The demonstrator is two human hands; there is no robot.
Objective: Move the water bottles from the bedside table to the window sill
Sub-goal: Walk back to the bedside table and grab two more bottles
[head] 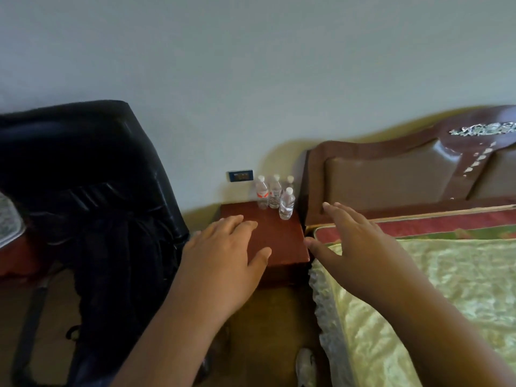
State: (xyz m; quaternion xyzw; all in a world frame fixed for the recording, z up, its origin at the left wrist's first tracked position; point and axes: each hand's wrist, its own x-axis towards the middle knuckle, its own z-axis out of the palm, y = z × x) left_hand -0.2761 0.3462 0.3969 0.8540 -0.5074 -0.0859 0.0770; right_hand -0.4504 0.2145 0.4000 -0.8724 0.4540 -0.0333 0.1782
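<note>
Several clear water bottles with white caps stand upright at the back of the reddish-brown bedside table, close to the wall. The nearest bottle is at the right; one with a red label stands at the left, another between them, and one is partly hidden behind. My left hand hovers over the table's front left, fingers straight, holding nothing. My right hand reaches forward over the table's right edge and the bed corner, fingers spread, empty. Both hands are short of the bottles. No window sill is in view.
A black leather chair with dark clothing on it stands left of the table. A bed with a pale green cover and a brown padded headboard is on the right. A wall socket sits behind the bottles. A white shoe lies on the floor.
</note>
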